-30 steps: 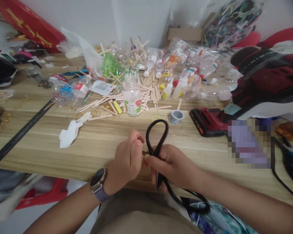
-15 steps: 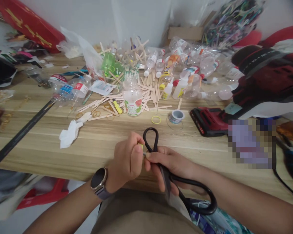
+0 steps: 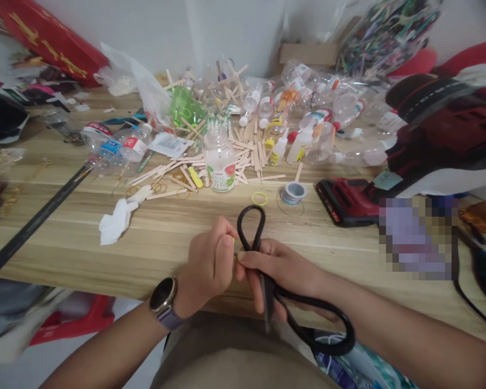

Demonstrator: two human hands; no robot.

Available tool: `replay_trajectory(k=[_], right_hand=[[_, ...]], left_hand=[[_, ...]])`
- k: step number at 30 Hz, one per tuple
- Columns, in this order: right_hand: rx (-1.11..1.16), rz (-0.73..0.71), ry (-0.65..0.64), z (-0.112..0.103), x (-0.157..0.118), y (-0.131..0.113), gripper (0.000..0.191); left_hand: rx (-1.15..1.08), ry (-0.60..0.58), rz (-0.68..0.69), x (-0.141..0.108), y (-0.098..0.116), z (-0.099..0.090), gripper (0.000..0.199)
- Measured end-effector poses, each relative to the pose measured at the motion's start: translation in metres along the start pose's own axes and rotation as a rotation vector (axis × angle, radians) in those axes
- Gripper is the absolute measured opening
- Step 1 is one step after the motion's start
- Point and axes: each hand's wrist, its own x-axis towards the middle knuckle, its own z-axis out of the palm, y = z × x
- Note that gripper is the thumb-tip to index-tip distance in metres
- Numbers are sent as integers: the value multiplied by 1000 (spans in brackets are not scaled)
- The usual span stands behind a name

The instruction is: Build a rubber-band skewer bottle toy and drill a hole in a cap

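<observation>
Black-handled scissors lie across my right hand, one loop standing up above the fingers and the other below the wrist. My right thumb and index finger also pinch a small thin piece close to my left hand. My left hand, with a watch on the wrist, is closed round a small yellow item, mostly hidden by the fingers. Both hands nearly touch over the table's front edge. Beyond them lie a yellow rubber band, a wire spool and an upright clear bottle.
Wooden sticks, plastic bottles and glue bottles crowd the back. A red and black power tool lies right, a crumpled tissue left. A long dark bar crosses the left side. Part of another person's hand shows far left.
The scissors in my right hand have tilted and shifted slightly left, their blades swinging left. Both hands moved slightly left, and less of the yellow item shows.
</observation>
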Motion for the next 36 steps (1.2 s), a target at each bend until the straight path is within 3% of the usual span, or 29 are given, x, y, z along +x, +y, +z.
replay_trajectory(k=[2,3,6,8,11,12,14,16,20,22,24,26,29,31,33,36], right_hand=[[273,71,-125,0,0,-1,40],[223,52,-113,0,0,-1,42],[-271,-104,95,-3,-3,-1,39],[-574,-182,243,-7,-5,0,27],[-812,-235,302,-11,-6,0,28],[-827,-232,307,-11,-5,0,28],[-749,-201,305,-10,-3,0,25],[-547,-139,237,-6,0,2,27],[369,75,-82,2,4,6,37],[600,102,-142,5,3,8,37],[441,45,-92,5,1,8,40],[16,-54,55,3,-2,7,40],[-669,-228,267,-5,-6,5,23],[-960,-318,294,-9,-8,6,23],[-996,-331,302,-10,-7,7,27],[-670,-227,297,-6,-3,11,22]], left_hand=[[-8,57,74,-3,2,-2,20],[-24,66,60,-4,2,-2,20],[-99,37,-149,-1,0,1,21],[-109,-75,-256,4,-2,2,10],[-84,-295,-229,10,-6,4,11],[-73,-316,-214,11,-6,4,11],[-47,-236,-207,9,-5,4,8],[-30,-102,-188,5,-3,4,18],[4,30,21,-4,0,0,21],[22,78,118,-6,0,-1,20],[-6,84,90,-7,0,0,21],[-54,51,-62,-6,-1,3,24],[-77,-102,-230,-2,-4,8,13],[-74,-239,-231,1,-8,10,8],[-68,-314,-225,3,-10,12,9],[-36,-186,-245,0,-9,12,13]])
